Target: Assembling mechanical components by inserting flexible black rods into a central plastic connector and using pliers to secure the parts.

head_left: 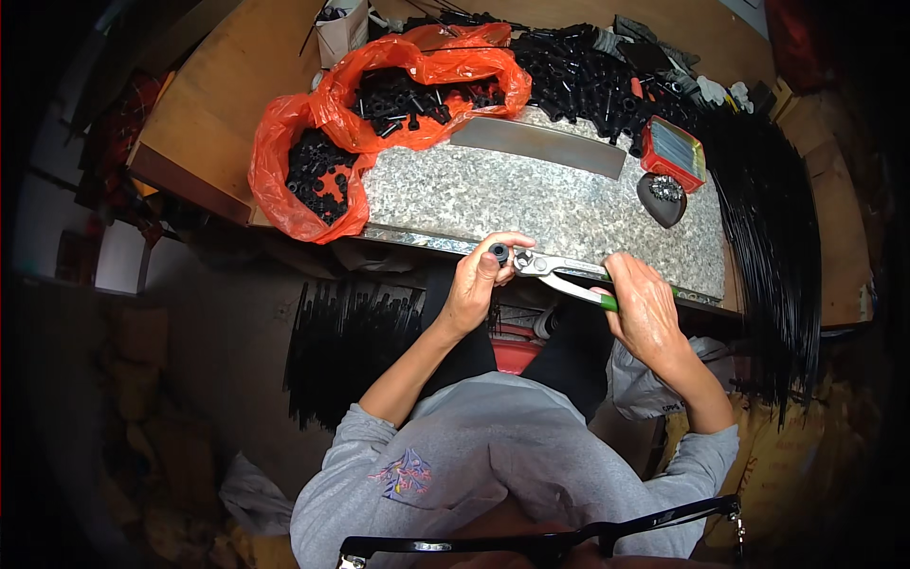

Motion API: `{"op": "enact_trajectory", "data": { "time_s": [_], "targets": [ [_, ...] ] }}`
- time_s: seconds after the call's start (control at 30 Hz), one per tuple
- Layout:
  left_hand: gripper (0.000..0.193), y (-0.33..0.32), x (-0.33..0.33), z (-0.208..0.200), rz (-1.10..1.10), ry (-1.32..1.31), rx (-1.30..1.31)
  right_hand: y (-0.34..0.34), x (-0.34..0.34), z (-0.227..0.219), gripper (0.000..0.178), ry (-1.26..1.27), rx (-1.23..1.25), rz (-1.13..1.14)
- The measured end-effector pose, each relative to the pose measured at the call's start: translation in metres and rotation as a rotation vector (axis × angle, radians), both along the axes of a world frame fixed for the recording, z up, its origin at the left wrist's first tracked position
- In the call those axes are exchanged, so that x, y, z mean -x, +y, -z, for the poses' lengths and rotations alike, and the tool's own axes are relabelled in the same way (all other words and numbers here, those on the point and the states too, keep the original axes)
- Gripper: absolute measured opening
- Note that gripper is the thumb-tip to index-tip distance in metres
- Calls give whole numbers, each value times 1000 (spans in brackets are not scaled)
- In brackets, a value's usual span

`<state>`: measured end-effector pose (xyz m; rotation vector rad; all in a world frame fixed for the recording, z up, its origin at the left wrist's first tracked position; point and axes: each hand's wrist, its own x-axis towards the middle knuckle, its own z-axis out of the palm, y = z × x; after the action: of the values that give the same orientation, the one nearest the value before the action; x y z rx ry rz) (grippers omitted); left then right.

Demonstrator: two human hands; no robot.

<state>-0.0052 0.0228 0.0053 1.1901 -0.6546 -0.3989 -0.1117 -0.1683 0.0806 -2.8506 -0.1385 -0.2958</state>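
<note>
Fingers (493, 258) pinch black cap (499, 252) against pliers (559, 273).

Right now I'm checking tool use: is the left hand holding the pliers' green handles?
No: the right hand grips the green handles of the pliers, while the left hand holds a small black part at their jaws.

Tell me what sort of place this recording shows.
Probably a small workshop or home assembly bench. An orange plastic bag spills black plastic parts onto a speckled stone slab, the right hand grips green-handled pliers, and the left hand holds a small black part at its tip.
</note>
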Motion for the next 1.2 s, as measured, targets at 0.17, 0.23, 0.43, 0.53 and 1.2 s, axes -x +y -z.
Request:
{"op": "enact_trajectory", "data": {
  "time_s": [0.17,0.23,0.43,0.53,1.2],
  "targets": [
    [58,0,0,1,-19,-13,-14,2,-1,-4,23,6,75,0],
    [57,-1,0,1,-26,-12,-22,4,-1,-6,23,13,108,14],
    [56,-1,3,1,-57,-33,-40,8,-3,-12,23,-3,209,26],
    [56,-2,2,3,-48,-21,-26,8,-4,-11,22,-22,227,21],
    [45,2,-2,20,-57,-251,-60,-9,-7,3,29,1136,-963,-147]
  ]
}}
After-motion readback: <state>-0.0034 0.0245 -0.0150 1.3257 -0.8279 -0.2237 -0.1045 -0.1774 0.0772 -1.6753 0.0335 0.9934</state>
